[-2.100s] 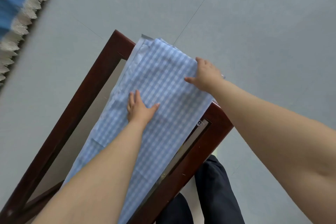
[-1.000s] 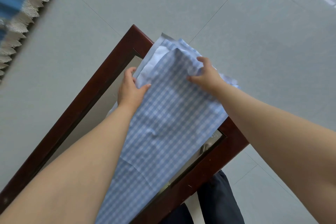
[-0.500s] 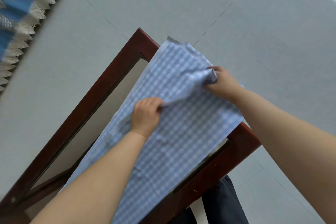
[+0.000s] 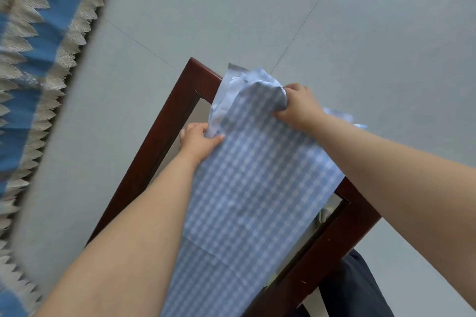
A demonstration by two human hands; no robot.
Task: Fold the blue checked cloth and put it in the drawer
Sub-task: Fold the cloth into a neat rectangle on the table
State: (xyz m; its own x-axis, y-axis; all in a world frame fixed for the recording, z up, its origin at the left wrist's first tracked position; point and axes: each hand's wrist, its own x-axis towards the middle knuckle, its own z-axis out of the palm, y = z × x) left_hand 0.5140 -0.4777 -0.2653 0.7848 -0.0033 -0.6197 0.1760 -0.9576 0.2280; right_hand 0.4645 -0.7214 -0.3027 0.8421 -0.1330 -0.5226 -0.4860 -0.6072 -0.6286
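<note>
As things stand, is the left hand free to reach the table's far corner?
Probably not yet: the left hand grips the checked cloth's left edge. The far corner of the wooden table frame lies bare just beyond it, nothing between.

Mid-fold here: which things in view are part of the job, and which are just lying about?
Part of the job:
- blue checked cloth, lying across the table
- left hand, gripping its left edge
- right hand, gripping its far bunched corner
- dark wooden table frame, the work surface

Lying about:
- blue fringed rug
- grey tiled floor

No drawer in view.
</note>
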